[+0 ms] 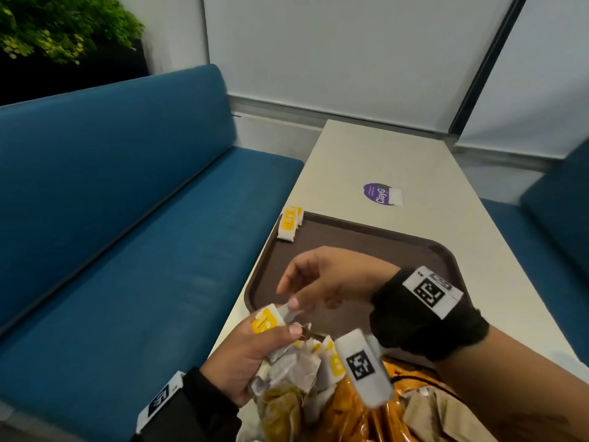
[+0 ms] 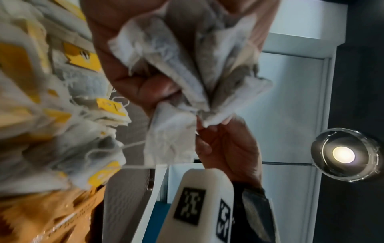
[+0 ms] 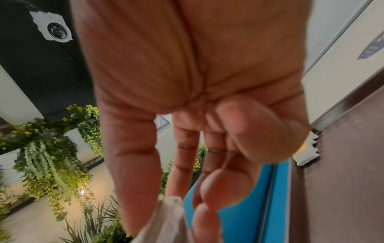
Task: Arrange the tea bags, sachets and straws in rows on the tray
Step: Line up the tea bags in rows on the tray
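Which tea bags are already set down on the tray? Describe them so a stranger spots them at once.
Start at the brown tray on the pale table, beside the blue bench. Go to its far left corner: a short row of white tea bags with yellow tags lies against the rim. They are the only ones lying flat; the rest are bunched in the left hand.

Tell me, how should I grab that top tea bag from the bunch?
Probably pinch the white paper tea bag with the yellow tag by its free upper end, coming from above; it pokes out of the left hand, where the right hand already pinches it.
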Motion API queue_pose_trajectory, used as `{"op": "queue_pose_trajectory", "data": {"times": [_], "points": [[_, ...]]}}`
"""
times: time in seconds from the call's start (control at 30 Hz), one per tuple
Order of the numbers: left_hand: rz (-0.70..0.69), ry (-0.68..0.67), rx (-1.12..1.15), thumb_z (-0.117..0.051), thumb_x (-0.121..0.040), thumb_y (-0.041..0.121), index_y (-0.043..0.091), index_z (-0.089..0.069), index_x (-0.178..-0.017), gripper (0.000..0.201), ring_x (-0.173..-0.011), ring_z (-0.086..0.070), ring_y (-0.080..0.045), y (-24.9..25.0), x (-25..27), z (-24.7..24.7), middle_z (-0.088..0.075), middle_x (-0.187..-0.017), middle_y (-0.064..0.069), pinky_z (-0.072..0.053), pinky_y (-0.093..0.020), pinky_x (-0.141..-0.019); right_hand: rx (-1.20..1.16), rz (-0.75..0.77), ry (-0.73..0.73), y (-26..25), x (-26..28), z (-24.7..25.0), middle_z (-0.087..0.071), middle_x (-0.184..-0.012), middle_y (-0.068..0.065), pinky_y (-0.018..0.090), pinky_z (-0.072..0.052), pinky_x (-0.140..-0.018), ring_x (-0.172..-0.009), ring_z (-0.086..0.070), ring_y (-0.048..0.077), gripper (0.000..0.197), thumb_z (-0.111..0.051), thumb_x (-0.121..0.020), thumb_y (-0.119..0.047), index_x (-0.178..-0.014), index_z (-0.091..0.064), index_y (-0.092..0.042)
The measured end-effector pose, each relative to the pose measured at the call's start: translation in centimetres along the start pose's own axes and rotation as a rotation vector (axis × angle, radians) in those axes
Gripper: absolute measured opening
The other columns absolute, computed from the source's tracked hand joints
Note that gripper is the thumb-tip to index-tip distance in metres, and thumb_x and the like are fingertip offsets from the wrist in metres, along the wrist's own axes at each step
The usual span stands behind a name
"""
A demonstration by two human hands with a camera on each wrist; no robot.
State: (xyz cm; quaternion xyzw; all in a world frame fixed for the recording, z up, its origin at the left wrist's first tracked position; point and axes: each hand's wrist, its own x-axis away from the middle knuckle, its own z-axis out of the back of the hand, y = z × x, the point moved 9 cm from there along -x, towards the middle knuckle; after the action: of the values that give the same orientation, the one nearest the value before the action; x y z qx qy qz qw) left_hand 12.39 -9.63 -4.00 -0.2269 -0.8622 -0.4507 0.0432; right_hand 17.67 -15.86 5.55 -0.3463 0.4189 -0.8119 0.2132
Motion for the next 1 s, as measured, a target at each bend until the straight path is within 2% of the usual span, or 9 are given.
{"op": "queue_pose_trajectory", "data": {"times": [0.1,0.27,0.33,0.43,0.5,0.67,0.8,0.87,1.0], "points": [[0.023,-0.030,-0.010,-0.086,-0.054,0.027,0.007,-0.069,-0.104,0.057,-0.091,-0.049,-0.023,-0.7,0.3,-0.9,-0.051,-0.102,-0.022,-0.032,-0.026,-0.076,0.020,0.043,0.010,0.6,1.8,-0.5,-0.059,-0.080,-0.006,0.011,-0.041,-0.049,-0.060,-0.055,-0.001,0.037,-0.071,-0.077,0.006,-0.093,-0.063,-0.026],[0.048,-0.054,0.000,-0.084,-0.048,0.018,0.002,-0.061,-0.114,0.071,-0.076,-0.059,-0.024,-1.4,0.6,-2.3,-0.066,-0.097,-0.020,-0.049,-0.031,-0.069,-0.102,0.131,0.173,1.8,3.7,-0.4,-0.066,-0.080,0.008,0.033,-0.052,-0.075,-0.072,-0.061,0.016,0.021,-0.071,-0.076,0.007,-0.087,-0.066,-0.009],[0.036,-0.053,0.006,-0.082,-0.049,0.019,0.008,-0.064,-0.113,0.068,-0.079,-0.061,-0.026,-1.2,0.7,-2.5,-0.064,-0.095,-0.019,-0.050,-0.031,-0.072,-0.173,0.152,0.214,2.0,4.4,-0.4,-0.065,-0.082,0.016,0.028,-0.053,-0.070,-0.071,-0.062,0.018,0.016,-0.067,-0.078,0.010,-0.087,-0.064,-0.003],[-0.004,-0.077,-0.006,-0.082,-0.059,0.033,0.018,-0.066,-0.116,0.061,-0.084,-0.051,-0.019,-0.8,0.7,-2.8,-0.054,-0.107,-0.015,-0.040,-0.027,-0.076,-0.239,0.179,0.317,2.2,5.5,0.5,-0.063,-0.075,0.011,0.008,-0.043,-0.048,-0.051,-0.058,-0.001,0.014,-0.065,-0.080,0.011,-0.089,-0.061,0.002],[-0.025,-0.084,0.027,-0.083,-0.058,0.033,0.011,-0.064,-0.118,0.066,-0.087,-0.058,-0.022,-0.5,0.7,-2.7,-0.058,-0.115,-0.016,-0.049,-0.029,-0.075,-0.260,0.203,0.383,2.4,6.0,1.1,-0.062,-0.072,0.007,0.007,-0.039,-0.044,-0.045,-0.054,-0.003,0.014,-0.065,-0.079,0.011,-0.087,-0.061,0.001],[-0.014,-0.042,0.109,-0.094,-0.036,0.027,-0.004,-0.059,-0.118,0.095,-0.077,-0.065,-0.024,-0.5,0.7,-2.1,-0.062,-0.095,-0.020,-0.056,-0.030,-0.062,-0.288,0.253,0.461,3.3,6.1,1.4,-0.068,-0.078,0.014,0.014,-0.045,-0.047,-0.062,-0.063,0.011,0.018,-0.067,-0.078,0.009,-0.082,-0.063,-0.007],[-0.001,-0.022,0.155,-0.091,-0.048,0.021,-0.006,-0.058,-0.119,0.083,-0.074,-0.068,-0.023,-0.6,0.8,-1.9,-0.065,-0.092,-0.018,-0.057,-0.030,-0.061,-0.354,0.277,0.497,3.7,6.2,1.5,-0.069,-0.084,0.015,0.022,-0.052,-0.049,-0.073,-0.061,0.032,0.015,-0.065,-0.080,0.008,-0.085,-0.064,-0.007],[-0.005,0.016,0.188,-0.079,-0.066,0.017,-0.006,-0.056,-0.121,0.064,-0.068,-0.068,-0.021,-0.8,0.7,-1.1,-0.067,-0.085,-0.015,-0.057,-0.028,-0.059,-0.352,0.306,0.542,3.6,6.4,1.6,-0.069,-0.082,0.011,0.024,-0.054,-0.052,-0.070,-0.061,0.028,0.014,-0.065,-0.080,0.008,-0.085,-0.064,-0.005],[-0.013,0.050,0.187,-0.073,-0.069,0.019,-0.009,-0.054,-0.121,0.063,-0.066,-0.068,-0.022,-1.0,0.5,-0.4,-0.066,-0.085,-0.017,-0.057,-0.027,-0.058,-0.260,0.351,0.646,3.4,6.8,1.9,-0.069,-0.084,0.005,0.024,-0.057,-0.067,-0.076,-0.065,0.014,0.028,-0.062,-0.077,0.017,-0.080,-0.067,-0.011]]}}
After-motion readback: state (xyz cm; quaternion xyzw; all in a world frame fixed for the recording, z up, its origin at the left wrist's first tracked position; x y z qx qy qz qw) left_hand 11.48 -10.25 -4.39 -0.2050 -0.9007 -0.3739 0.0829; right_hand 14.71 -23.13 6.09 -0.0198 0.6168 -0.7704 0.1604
